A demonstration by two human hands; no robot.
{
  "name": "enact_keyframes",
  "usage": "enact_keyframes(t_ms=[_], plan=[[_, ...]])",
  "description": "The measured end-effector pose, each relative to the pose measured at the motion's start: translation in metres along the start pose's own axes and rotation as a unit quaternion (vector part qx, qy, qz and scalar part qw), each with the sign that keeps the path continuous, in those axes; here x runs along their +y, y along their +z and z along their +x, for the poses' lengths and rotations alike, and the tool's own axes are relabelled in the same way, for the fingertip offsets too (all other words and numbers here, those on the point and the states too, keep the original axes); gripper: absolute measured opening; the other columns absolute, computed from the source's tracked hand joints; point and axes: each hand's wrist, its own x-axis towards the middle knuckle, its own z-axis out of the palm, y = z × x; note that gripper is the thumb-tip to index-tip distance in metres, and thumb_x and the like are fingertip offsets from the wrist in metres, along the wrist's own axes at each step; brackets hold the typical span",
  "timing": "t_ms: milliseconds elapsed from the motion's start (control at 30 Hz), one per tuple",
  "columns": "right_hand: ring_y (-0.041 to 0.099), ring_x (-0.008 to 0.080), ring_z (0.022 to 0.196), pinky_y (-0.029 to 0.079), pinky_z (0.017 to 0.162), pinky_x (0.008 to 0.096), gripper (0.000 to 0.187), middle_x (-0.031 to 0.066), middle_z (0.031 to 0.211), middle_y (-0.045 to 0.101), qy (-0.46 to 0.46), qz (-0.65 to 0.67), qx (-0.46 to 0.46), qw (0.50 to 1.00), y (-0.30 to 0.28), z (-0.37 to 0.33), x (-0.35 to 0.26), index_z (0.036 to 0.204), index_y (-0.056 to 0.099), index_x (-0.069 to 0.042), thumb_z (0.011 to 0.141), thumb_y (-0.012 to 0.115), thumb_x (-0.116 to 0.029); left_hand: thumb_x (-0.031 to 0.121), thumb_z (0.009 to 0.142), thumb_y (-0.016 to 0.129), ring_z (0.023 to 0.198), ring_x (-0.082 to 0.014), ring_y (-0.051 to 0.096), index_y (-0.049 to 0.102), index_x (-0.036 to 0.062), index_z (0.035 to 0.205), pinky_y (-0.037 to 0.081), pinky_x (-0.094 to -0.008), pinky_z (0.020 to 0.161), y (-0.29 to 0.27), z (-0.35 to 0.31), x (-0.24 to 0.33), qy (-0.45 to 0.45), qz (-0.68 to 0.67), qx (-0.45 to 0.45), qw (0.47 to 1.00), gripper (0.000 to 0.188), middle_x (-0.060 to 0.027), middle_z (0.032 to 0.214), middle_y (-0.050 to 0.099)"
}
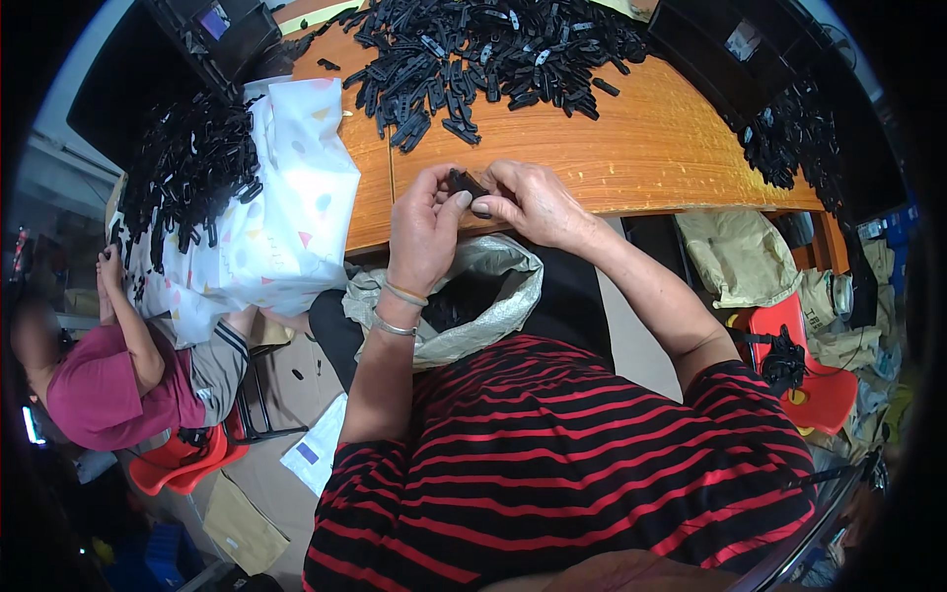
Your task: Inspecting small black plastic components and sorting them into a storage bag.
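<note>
Both of my hands meet over the near edge of the wooden table, closed on one small, dark, elongated plastic piece (467,183). My left hand (426,225) pinches it between thumb and fingers. My right hand (533,205) grips its other side, the thumb pressed near the left thumb. Fingers cover part of the piece, so its exact kind cannot be made out. Just below my hands, a pale woven sack (508,314) sits open in my lap, with dark contents inside. Beyond them on the table lies a large heap of similar black plastic pieces (493,59).
A patterned white plastic sheet (301,197) covers the table's left part, bearing another black heap (192,163). A person in a maroon shirt (113,380) sits there, one hand at the pile. At right are a third heap (794,133), a red chair (819,385) and a brown sack (740,257).
</note>
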Motion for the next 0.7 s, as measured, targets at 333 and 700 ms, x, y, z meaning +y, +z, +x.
enact_keyframes(t_ms=[333,700], plan=[[0.059,0.0361,0.065,0.044,0.058,0.0425,0.035,0.0157,0.066,0.059,0.044,0.000,-0.065,0.997,-0.008,-0.001,-0.005,0.079,0.054,-0.001,0.083,0.068,-0.033,0.000,0.090,0.056,0.082,-0.0067,0.057,0.055,-0.0032,0.119,0.050,-0.0203,0.075,-0.005,0.001,-0.008,-0.033,-0.117,-0.023,0.992,0.029,-0.0024,0.097,0.061],[0.059,0.0182,0.055,0.046,0.054,0.0333,0.025,0.0107,0.062,0.058,0.102,0.195,-0.018,0.975,0.003,-0.005,-0.003,0.083,0.057,0.001,0.085,0.067,-0.022,0.000,0.089,0.057,0.084,-0.0117,0.062,0.053,-0.0030,0.113,0.054,-0.0224,0.072,0.000,-0.004,-0.014,-0.110,-0.250,0.006,0.962,0.024,-0.0073,0.099,0.061]])
